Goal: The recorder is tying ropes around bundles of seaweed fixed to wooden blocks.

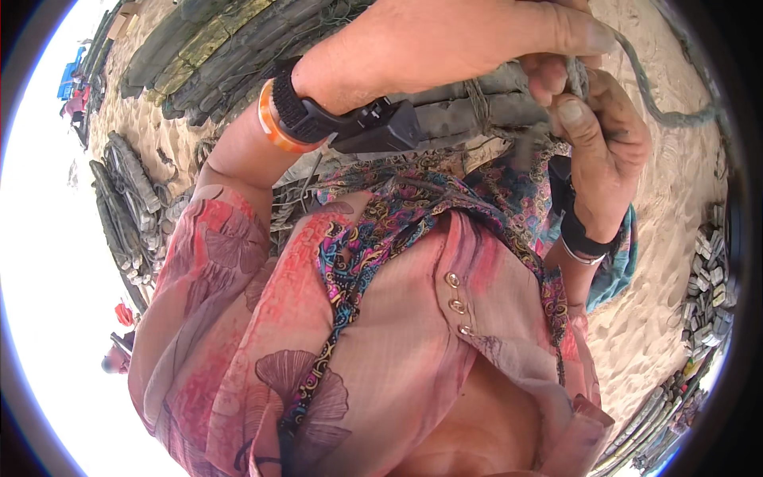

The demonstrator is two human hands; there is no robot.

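My left hand (493, 40) reaches across the top of the view, its thumb and fingers closed at a grey-green rope (576, 77). Just below it, my right hand (604, 139) pinches the same rope between thumb and bent fingers. From the hands the rope loops away to the right in a loose curve. Under and beside the hands lies a long grey bundle (453, 119), bound round with a thin cord (477, 103). My fingers partly cover the bundle's right end and the place where the rope meets it.
Several long dark green-grey rolls (214, 56) lie side by side on sand (636, 342) at the upper left. More bundles (127, 191) sit at the far left. A heap of small grey pieces (707, 278) is at the right edge. A patterned cloth (421, 195) hangs across my lap.
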